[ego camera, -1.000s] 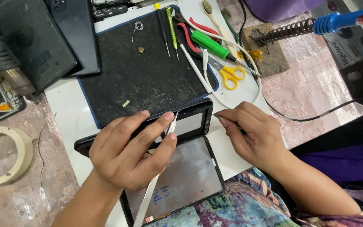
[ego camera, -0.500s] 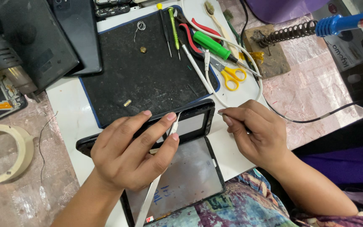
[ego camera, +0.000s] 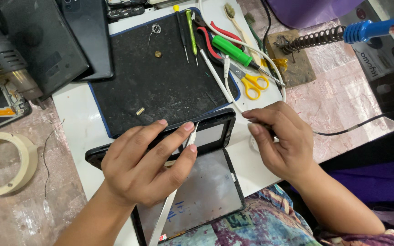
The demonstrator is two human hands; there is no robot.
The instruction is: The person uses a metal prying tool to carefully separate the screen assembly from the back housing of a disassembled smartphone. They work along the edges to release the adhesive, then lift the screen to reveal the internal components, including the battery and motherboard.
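Note:
A black tablet frame [ego camera: 215,119] lies open on the white table, with its grey screen panel [ego camera: 206,191] in front of it. My left hand [ego camera: 147,166] rests on the frame and pinches a thin white strip [ego camera: 165,214] between thumb and forefinger. The strip runs down across the panel. My right hand [ego camera: 281,143] hovers just right of the frame's corner. Its fingertips are pinched on a thin dark tool that is mostly hidden.
Behind the tablet lies a black work mat [ego camera: 160,77] with small screws. Screwdrivers [ego camera: 190,27], red pliers, yellow scissors [ego camera: 251,84] and a white cable sit at its right edge. A soldering iron [ego camera: 375,28] rests in its stand. A tape roll [ego camera: 21,159] is at left.
My right hand has drawn back to the right, away from the tablet frame's edge. My left hand keeps its hold on the white strip and has barely moved.

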